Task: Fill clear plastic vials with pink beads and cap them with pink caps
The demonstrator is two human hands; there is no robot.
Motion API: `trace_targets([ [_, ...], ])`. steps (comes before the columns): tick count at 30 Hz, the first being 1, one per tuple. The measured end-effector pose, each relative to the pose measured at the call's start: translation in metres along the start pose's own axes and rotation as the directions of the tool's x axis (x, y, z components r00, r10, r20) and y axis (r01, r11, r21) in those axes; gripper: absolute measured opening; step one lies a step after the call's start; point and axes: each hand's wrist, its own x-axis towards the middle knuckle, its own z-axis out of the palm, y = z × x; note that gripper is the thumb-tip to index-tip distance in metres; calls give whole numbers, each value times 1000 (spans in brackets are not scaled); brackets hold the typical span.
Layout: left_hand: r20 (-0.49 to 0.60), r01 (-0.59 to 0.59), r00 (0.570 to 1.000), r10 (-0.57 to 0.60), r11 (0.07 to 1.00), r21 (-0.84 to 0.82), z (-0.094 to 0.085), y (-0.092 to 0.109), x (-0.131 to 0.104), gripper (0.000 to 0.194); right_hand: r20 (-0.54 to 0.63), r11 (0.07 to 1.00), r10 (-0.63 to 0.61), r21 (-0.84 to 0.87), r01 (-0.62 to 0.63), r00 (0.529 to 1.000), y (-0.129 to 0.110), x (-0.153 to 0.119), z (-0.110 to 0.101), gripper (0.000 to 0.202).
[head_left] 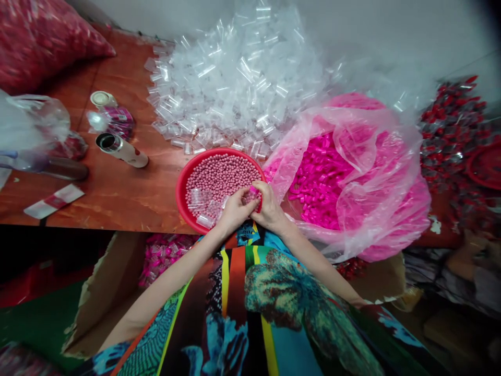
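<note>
Over the right edge of a red bowl (180,193), my two hands meet around a small clear tube with a pink cap (253,191). My left hand (237,206) is closed on the tube's clear body. My right hand (270,208) pinches the pink cap end. Small pink beads (223,172) fill the bowl, and several clear tubes (205,220) lie on them near my left hand. Fingers partly cover the held tube, so I cannot tell how far the cap sits on it.
Behind the bowl rises a heap of clear tubes (235,78). A plastic bag (376,156) of pink caps (324,183) lies open at right. A cylindrical container (121,150) and tape roll (102,99) are left. A cardboard box (113,282) stands below the table edge.
</note>
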Motion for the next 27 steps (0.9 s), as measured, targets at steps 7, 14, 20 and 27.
trace_targets([
  [7,319,253,936,-145,910,-329,-6,5,-7,36,-6,998,27,-54,-27,1000,5,3,1,78],
  [14,294,280,940,-171,881,-382,-4,-1,-5,31,13,984,7,-180,-4,1000,-2,6,-2,61],
  [20,288,302,936,-202,882,-362,-4,-7,-7,20,41,966,34,-257,-22,999,-6,4,-2,57],
  [27,-124,83,987,-102,985,-152,-42,-17,-17,27,171,966,222,92,-240,960,11,-14,31,90],
])
